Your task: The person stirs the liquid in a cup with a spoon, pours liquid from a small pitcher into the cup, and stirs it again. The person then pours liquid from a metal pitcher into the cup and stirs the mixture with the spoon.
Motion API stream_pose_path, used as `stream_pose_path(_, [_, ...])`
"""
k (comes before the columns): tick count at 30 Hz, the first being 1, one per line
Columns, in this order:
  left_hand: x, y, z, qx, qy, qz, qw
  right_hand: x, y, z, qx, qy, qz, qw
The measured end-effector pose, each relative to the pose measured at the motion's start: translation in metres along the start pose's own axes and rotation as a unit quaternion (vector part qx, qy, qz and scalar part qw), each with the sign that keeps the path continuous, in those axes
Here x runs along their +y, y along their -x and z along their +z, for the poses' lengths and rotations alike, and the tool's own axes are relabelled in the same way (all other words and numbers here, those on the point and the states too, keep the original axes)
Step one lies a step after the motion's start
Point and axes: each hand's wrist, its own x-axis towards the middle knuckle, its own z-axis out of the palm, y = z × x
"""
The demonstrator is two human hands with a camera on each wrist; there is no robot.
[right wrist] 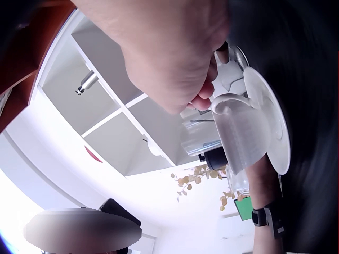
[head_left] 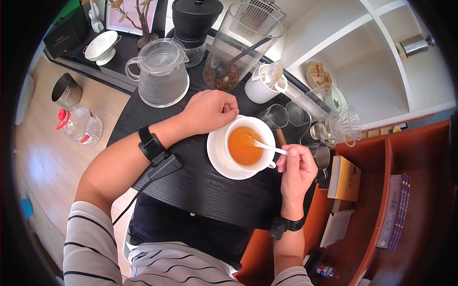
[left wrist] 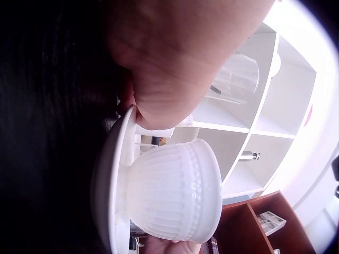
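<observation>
A white cup point(head_left: 270, 131) of orange-brown liquid stands on a white saucer point(head_left: 214, 159). My right hand point(head_left: 296, 174) pinches the handle of a white spoon point(head_left: 272, 148), whose bowl end dips into the liquid. With fingers curled, my left hand point(head_left: 210, 110) holds the saucer's far-left rim. The left wrist view shows that hand point(left wrist: 169, 63) at the rim of the saucer point(left wrist: 108, 180), beside the ribbed cup point(left wrist: 175, 193). In the right wrist view my right hand point(right wrist: 169, 58) is above the cup point(right wrist: 241, 132), hiding the spoon.
Behind the cup on the black table point(head_left: 205, 200) stand a lidded glass server point(head_left: 162, 76), a tall glass vessel point(head_left: 222, 71), a white mug point(head_left: 260, 90) and small glasses. A metal pitcher point(head_left: 320, 155) is to the right. A water bottle point(head_left: 83, 125) stands on the floor.
</observation>
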Motion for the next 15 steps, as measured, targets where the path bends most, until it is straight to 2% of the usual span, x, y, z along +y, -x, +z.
stream_pose_path(6, [-0.0004,-0.0002,0.0003,0.000,0.002,0.001,1.000,0.0030,-0.0035,-0.0035,-0.032,-0.067,0.077,0.994])
stream_pose_path(15, [-0.0007,0.0001,0.0002,-0.001,0.002,0.001,1.000,0.0044,-0.0053,-0.0073,-0.012,-0.191,0.085,0.978])
